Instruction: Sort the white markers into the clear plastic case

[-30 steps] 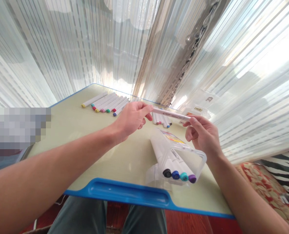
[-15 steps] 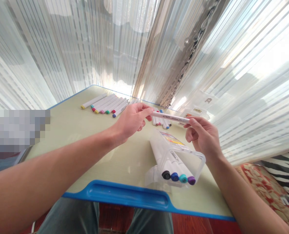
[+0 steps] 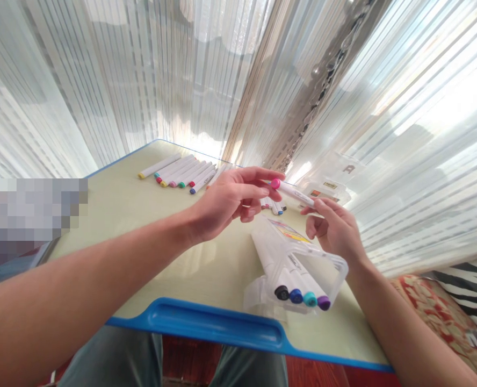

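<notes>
My right hand [image 3: 335, 231] pinches a white marker [image 3: 297, 193] by its near end and holds it above the table. The marker's far end has a pink cap [image 3: 275, 184]. My left hand [image 3: 232, 201] hovers just left of that cap with its fingers loosely spread, index finger stretched over it, not gripping. Under my right hand lies a clear plastic case [image 3: 335, 269] on its side, with several markers in it showing black, blue, teal and purple caps.
A row of several markers [image 3: 180, 174] lies at the table's far left, and a smaller group [image 3: 274, 205] behind my hands. A clear box [image 3: 327, 186] sits at the back right. The table has a blue front rim [image 3: 206, 322]. Sheer curtains surround it.
My left hand has let go of the marker's far end and opened, so the pink cap now shows. My right hand still holds the marker, tilted a little more toward me.
</notes>
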`<action>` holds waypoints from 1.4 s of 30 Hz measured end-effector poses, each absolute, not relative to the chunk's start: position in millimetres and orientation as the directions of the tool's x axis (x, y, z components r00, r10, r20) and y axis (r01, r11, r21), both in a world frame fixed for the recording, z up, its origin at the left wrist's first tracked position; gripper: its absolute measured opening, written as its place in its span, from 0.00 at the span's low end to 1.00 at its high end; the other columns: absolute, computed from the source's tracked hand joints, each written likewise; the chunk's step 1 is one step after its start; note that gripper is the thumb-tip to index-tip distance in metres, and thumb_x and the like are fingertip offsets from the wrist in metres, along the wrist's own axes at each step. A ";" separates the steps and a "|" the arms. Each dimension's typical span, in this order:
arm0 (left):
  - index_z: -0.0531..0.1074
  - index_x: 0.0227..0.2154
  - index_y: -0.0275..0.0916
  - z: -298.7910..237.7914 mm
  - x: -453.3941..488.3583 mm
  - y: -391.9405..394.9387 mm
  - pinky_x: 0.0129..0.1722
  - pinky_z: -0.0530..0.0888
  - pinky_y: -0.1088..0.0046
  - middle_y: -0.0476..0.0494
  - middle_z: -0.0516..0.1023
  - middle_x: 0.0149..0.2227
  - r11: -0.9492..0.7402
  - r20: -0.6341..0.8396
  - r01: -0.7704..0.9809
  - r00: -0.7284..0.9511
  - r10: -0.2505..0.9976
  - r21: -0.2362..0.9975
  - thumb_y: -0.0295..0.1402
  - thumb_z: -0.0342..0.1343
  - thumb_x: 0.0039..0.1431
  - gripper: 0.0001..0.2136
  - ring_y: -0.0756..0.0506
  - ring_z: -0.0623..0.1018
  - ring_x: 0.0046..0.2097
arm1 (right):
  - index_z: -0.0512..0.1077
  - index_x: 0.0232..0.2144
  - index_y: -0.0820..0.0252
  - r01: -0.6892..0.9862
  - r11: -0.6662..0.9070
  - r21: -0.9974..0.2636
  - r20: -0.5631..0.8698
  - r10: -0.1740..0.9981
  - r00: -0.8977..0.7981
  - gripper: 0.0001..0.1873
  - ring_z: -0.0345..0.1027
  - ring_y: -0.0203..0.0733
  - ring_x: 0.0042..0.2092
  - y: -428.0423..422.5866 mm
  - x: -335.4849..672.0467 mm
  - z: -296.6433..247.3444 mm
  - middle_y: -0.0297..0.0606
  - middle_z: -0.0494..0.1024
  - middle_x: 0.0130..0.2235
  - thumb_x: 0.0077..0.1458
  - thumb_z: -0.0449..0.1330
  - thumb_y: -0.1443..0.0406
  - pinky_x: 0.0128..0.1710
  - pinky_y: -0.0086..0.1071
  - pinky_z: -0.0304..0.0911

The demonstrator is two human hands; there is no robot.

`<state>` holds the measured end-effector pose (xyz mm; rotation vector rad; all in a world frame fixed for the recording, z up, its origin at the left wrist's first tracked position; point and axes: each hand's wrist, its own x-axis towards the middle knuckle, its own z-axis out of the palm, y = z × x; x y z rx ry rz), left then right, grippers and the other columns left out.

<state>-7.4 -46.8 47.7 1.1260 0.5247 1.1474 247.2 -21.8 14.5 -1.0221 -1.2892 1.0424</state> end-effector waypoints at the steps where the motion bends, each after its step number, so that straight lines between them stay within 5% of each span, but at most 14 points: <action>1: 0.80 0.42 0.37 47.4 -7.4 -47.1 0.21 0.57 0.77 0.43 0.81 0.34 -0.009 0.200 -0.443 0.387 0.900 0.896 0.22 0.57 0.55 0.13 0.56 0.64 0.21 | 0.79 0.35 0.59 -0.020 0.227 -0.974 0.227 0.974 0.006 0.10 0.63 0.29 0.16 -22.2 246.7 14.4 0.34 0.79 0.30 0.55 0.68 0.59 0.13 0.26 0.57; 9: 0.80 0.43 0.38 45.3 -8.1 -47.5 0.22 0.57 0.77 0.42 0.82 0.35 -0.009 0.215 -0.414 0.453 0.865 0.910 0.26 0.59 0.56 0.12 0.56 0.65 0.22 | 0.79 0.36 0.59 -0.002 0.219 -0.976 0.219 0.976 0.020 0.09 0.62 0.30 0.16 -23.1 245.5 15.6 0.35 0.79 0.28 0.56 0.66 0.60 0.13 0.26 0.56; 28: 0.77 0.40 0.35 39.4 -8.7 -39.9 0.20 0.56 0.76 0.46 0.77 0.30 -0.113 0.205 -0.327 0.263 0.943 0.938 0.30 0.59 0.57 0.09 0.56 0.63 0.20 | 0.80 0.34 0.58 -0.013 0.216 -0.976 0.216 0.976 0.020 0.06 0.63 0.30 0.16 -22.8 247.5 16.3 0.35 0.79 0.29 0.54 0.67 0.62 0.13 0.27 0.56; 42: 0.77 0.42 0.33 42.8 -9.3 -43.4 0.21 0.57 0.75 0.43 0.78 0.32 -0.122 0.254 -0.370 0.335 0.907 0.921 0.26 0.54 0.51 0.15 0.56 0.62 0.20 | 0.81 0.33 0.58 -0.023 0.219 -0.976 0.218 0.976 0.022 0.06 0.63 0.31 0.15 -23.6 246.9 17.1 0.35 0.80 0.28 0.54 0.68 0.62 0.13 0.26 0.56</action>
